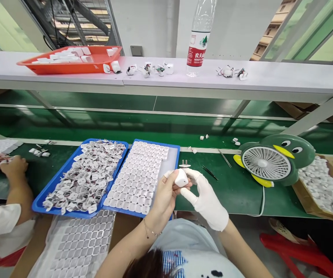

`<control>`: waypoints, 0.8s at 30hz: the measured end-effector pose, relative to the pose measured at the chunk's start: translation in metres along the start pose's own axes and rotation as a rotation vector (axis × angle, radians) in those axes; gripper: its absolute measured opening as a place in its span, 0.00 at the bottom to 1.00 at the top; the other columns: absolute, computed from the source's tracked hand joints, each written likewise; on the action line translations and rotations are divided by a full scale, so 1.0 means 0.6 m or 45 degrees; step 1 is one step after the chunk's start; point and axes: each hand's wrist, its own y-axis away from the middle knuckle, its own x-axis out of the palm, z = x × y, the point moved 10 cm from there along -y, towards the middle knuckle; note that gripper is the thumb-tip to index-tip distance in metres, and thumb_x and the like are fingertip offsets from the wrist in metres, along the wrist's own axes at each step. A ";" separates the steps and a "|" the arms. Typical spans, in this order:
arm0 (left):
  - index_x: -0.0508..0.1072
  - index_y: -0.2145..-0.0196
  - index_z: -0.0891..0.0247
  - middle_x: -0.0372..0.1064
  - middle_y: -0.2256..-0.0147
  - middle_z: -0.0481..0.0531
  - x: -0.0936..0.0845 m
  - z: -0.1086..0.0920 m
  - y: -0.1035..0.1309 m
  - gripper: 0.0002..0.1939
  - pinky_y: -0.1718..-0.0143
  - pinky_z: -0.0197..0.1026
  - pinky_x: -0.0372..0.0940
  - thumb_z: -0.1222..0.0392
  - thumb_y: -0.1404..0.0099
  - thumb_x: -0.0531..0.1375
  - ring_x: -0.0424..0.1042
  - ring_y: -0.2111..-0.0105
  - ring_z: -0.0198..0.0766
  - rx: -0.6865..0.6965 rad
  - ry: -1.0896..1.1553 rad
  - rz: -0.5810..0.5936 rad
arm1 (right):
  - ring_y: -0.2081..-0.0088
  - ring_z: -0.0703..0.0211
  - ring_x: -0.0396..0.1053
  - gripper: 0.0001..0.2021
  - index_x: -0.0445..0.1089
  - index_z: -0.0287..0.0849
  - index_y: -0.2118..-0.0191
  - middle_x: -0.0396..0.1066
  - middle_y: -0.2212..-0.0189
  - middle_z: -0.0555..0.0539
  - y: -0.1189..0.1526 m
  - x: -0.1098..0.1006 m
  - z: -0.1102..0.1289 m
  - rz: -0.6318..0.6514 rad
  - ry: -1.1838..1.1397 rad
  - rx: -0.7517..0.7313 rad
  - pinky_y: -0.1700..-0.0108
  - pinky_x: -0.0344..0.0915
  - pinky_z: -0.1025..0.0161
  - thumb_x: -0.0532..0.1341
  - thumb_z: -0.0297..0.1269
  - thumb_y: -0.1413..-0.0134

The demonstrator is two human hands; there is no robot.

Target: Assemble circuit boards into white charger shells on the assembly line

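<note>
My left hand [166, 191], bare apart from a white cover on one fingertip, grips a small white rounded-square charger housing [181, 178] over the bench edge. The housing has a small dark slot in its side. On the other side, my right hand [208, 199] wears a white glove; its fingers close around the housing's far edge and its thumb is below. Just beyond the housing is a white plug piece with two metal prongs [185, 164]; whether a finger holds it I cannot tell.
Left of my hands are a blue tray of housings [170, 160] and a blue tray of wired parts [46, 189]. Tweezers [209, 172] lie on the green bench. A green fan [295, 170] and a carton of white parts [311, 204] stand right. A co-worker's hands [12, 168] work at far left.
</note>
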 end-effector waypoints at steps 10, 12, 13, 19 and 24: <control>0.75 0.70 0.67 0.76 0.76 0.51 -0.013 0.011 0.008 0.14 0.77 0.36 0.69 0.54 0.47 0.70 0.76 0.78 0.38 0.017 -0.025 -0.009 | 0.59 0.54 0.72 0.14 0.70 0.46 0.54 0.73 0.57 0.45 -0.002 -0.004 -0.017 0.025 -0.061 -0.085 0.55 0.71 0.53 0.65 0.38 0.49; 0.75 0.70 0.67 0.76 0.76 0.50 -0.015 0.020 0.011 0.15 0.76 0.35 0.70 0.51 0.45 0.68 0.75 0.78 0.36 0.004 0.039 -0.039 | 0.56 0.52 0.72 0.12 0.72 0.47 0.54 0.74 0.56 0.44 -0.003 -0.008 -0.015 -0.012 -0.025 -0.093 0.52 0.69 0.51 0.61 0.39 0.43; 0.75 0.70 0.67 0.76 0.76 0.49 -0.015 0.026 0.012 0.15 0.74 0.35 0.71 0.50 0.44 0.67 0.75 0.78 0.35 -0.006 0.075 -0.055 | 0.55 0.51 0.72 0.11 0.73 0.48 0.54 0.74 0.56 0.44 -0.004 -0.009 -0.015 -0.030 -0.011 -0.095 0.50 0.69 0.50 0.58 0.39 0.40; 0.74 0.67 0.66 0.75 0.76 0.49 -0.013 0.057 0.015 0.16 0.74 0.32 0.69 0.48 0.42 0.64 0.74 0.79 0.32 -0.121 0.177 -0.097 | 0.57 0.53 0.73 0.15 0.75 0.48 0.56 0.77 0.60 0.46 -0.010 -0.010 -0.010 -0.072 0.068 -0.112 0.51 0.70 0.53 0.51 0.39 0.35; 0.70 0.68 0.65 0.72 0.78 0.46 -0.018 0.065 0.017 0.17 0.84 0.29 0.58 0.46 0.38 0.60 0.65 0.85 0.26 -0.093 0.092 -0.094 | 0.54 0.52 0.72 0.14 0.71 0.47 0.51 0.74 0.55 0.43 0.005 -0.023 -0.003 -0.214 0.205 -0.186 0.51 0.69 0.50 0.51 0.38 0.34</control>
